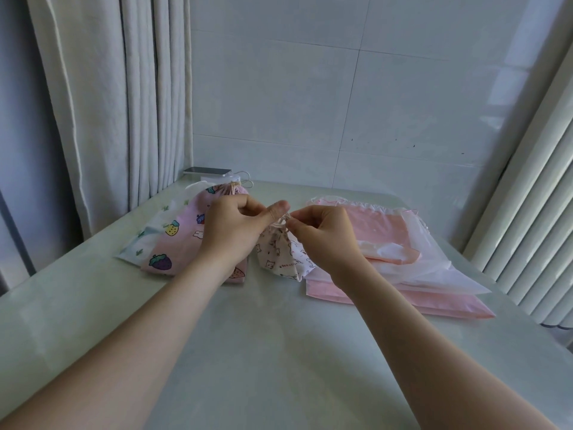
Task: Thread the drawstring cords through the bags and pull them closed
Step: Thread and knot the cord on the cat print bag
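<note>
hands: left hand (235, 228) and right hand (322, 240) close together, each pinching the cord (280, 220) | cat-print bag (282, 256): mid-table (279, 352), nearer the far edge | handling: likely light, limp cloth; thin cord may slip, so pinch beside the neck | look: white, small cats, mouth gathered tight

Soft, cool daylight; glare on wall tiles (502, 85); edges bowed.

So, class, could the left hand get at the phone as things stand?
Probably, once freed: the left hand pinches the cord; only the flat fruit bag lies between it and the phone.
</note>
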`<action>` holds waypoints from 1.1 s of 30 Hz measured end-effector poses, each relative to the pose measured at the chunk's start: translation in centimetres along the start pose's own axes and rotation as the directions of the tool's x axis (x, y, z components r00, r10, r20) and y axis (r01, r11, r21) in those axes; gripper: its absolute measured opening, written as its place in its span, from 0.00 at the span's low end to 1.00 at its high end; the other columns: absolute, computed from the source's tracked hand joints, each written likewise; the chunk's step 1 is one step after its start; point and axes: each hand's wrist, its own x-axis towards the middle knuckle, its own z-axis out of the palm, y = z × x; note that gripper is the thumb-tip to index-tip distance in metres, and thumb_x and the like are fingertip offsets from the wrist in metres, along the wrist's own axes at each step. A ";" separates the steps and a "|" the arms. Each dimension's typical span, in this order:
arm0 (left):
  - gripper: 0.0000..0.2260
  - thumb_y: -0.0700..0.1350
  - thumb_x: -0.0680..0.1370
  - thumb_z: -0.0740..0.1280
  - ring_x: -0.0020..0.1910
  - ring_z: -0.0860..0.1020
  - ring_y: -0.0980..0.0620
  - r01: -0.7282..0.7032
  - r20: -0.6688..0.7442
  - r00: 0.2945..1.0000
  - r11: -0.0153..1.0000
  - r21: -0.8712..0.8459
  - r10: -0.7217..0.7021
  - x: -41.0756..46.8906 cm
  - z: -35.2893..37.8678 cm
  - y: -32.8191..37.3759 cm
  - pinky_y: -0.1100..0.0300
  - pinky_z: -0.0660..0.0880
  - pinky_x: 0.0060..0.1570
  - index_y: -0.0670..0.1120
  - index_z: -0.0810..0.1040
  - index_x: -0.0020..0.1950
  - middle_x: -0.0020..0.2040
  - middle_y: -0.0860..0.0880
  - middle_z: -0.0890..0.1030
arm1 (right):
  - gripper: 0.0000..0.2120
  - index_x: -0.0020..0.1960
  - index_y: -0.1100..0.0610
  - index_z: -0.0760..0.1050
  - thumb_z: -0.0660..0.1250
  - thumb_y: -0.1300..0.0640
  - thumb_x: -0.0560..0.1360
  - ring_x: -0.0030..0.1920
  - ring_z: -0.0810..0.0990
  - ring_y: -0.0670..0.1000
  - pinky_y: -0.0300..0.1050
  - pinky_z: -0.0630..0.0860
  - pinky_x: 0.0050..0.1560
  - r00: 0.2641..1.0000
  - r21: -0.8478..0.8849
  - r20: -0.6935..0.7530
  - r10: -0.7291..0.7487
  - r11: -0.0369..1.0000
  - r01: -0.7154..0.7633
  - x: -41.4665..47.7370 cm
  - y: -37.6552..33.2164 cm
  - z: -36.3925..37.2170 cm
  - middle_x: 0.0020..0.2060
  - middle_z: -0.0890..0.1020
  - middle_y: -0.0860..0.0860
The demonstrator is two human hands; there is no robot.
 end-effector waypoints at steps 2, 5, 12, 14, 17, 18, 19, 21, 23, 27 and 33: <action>0.21 0.60 0.71 0.80 0.29 0.78 0.52 0.012 0.007 1.000 1.000 -0.011 -0.011 -0.2 -0.1 0.4 0.52 0.79 0.37 0.42 0.81 0.37 0.29 0.49 0.81 | 0.05 0.43 0.53 0.86 0.73 0.57 0.77 0.30 0.78 0.42 0.42 0.74 0.36 1.000 -0.022 -0.015 -0.007 1.000 0.006 0.1 0.1 0.0 0.32 0.85 0.45; 0.19 0.55 0.76 0.76 0.25 0.74 0.51 0.082 0.059 0.995 0.985 -0.150 -0.074 -0.5 0.2 1.1 0.58 0.75 0.31 0.38 0.80 0.43 0.30 0.47 0.81 | 0.03 0.45 0.53 0.86 0.74 0.57 0.77 0.33 0.82 0.42 0.39 0.75 0.38 0.998 -0.100 -0.039 -0.046 0.994 0.042 0.2 0.0 0.2 0.34 0.86 0.45; 0.13 0.50 0.82 0.68 0.28 0.73 0.53 0.202 0.144 0.968 0.978 0.047 -0.207 -0.1 0.4 0.9 0.58 0.68 0.34 0.48 0.75 0.39 0.25 0.57 0.72 | 0.03 0.47 0.55 0.87 0.74 0.60 0.77 0.32 0.81 0.39 0.36 0.75 0.38 0.994 -0.175 -0.078 -0.071 0.983 0.056 0.5 0.5 -0.1 0.34 0.86 0.44; 0.12 0.52 0.80 0.68 0.37 0.77 0.52 0.153 0.100 0.980 0.970 0.189 -0.174 0.0 0.2 0.5 0.56 0.70 0.41 0.48 0.76 0.39 0.30 0.58 0.76 | 0.02 0.46 0.55 0.88 0.75 0.60 0.76 0.31 0.80 0.40 0.36 0.75 0.37 0.998 -0.077 -0.059 -0.018 0.997 0.013 0.5 0.7 -0.4 0.33 0.86 0.46; 0.12 0.60 0.76 0.73 0.47 0.80 0.57 0.043 0.135 0.987 0.946 0.322 -0.091 -0.3 -0.1 0.1 0.58 0.75 0.48 0.52 0.82 0.46 0.43 0.57 0.83 | 0.02 0.46 0.56 0.88 0.76 0.61 0.75 0.33 0.80 0.45 0.39 0.78 0.37 0.999 0.080 -0.014 0.048 0.996 -0.047 0.5 0.6 -0.8 0.34 0.87 0.51; 0.12 0.61 0.74 0.75 0.46 0.81 0.59 0.003 0.153 0.987 0.938 0.346 -0.059 -0.4 -0.2 0.0 0.59 0.75 0.46 0.54 0.83 0.47 0.42 0.56 0.84 | 0.02 0.46 0.56 0.88 0.76 0.61 0.75 0.33 0.80 0.45 0.39 0.78 0.37 0.998 0.122 -0.004 0.070 0.990 -0.069 0.5 0.6 -0.9 0.34 0.87 0.51; 0.13 0.62 0.72 0.77 0.43 0.81 0.59 -0.042 0.161 0.987 0.925 0.377 -0.021 -0.5 -0.3 0.0 0.59 0.76 0.42 0.55 0.83 0.47 0.39 0.57 0.83 | 0.02 0.47 0.57 0.88 0.76 0.62 0.75 0.34 0.80 0.46 0.39 0.78 0.38 0.995 0.163 0.011 0.096 0.982 -0.096 0.5 0.6 -1.1 0.35 0.86 0.51; 0.12 0.62 0.70 0.78 0.39 0.82 0.57 -0.103 0.140 0.989 0.897 0.431 0.046 -0.4 -0.5 -0.3 0.57 0.78 0.39 0.57 0.83 0.46 0.36 0.55 0.83 | 0.03 0.49 0.59 0.88 0.76 0.63 0.76 0.36 0.80 0.48 0.41 0.78 0.42 0.987 0.252 0.072 0.146 0.955 -0.159 0.5 0.8 -1.3 0.37 0.86 0.53; 0.12 0.62 0.70 0.78 0.39 0.83 0.53 -0.109 0.121 0.991 0.893 0.436 0.061 -0.1 -0.6 -0.5 0.53 0.81 0.42 0.58 0.84 0.46 0.37 0.52 0.84 | 0.04 0.51 0.61 0.87 0.75 0.64 0.77 0.39 0.79 0.50 0.44 0.77 0.45 0.974 0.343 0.132 0.182 0.914 -0.217 0.5 1.0 -1.5 0.39 0.85 0.55; 0.15 0.66 0.65 0.75 0.43 0.82 0.54 -0.079 0.131 0.991 0.900 0.429 0.025 -0.2 -0.7 -0.2 0.57 0.78 0.44 0.59 0.85 0.44 0.37 0.52 0.84 | 0.07 0.55 0.59 0.86 0.73 0.65 0.78 0.39 0.79 0.51 0.45 0.77 0.45 0.960 0.437 0.164 0.225 0.856 -0.276 0.6 1.3 -1.5 0.40 0.84 0.55; 0.18 0.71 0.65 0.71 0.43 0.85 0.50 -0.076 0.146 0.989 0.893 0.444 0.012 0.1 -1.3 -0.8 0.48 0.82 0.50 0.60 0.87 0.43 0.39 0.49 0.86 | 0.10 0.56 0.58 0.85 0.69 0.67 0.79 0.37 0.80 0.49 0.43 0.77 0.42 0.955 0.448 0.081 0.284 0.846 -0.290 1.0 1.4 -1.9 0.40 0.84 0.55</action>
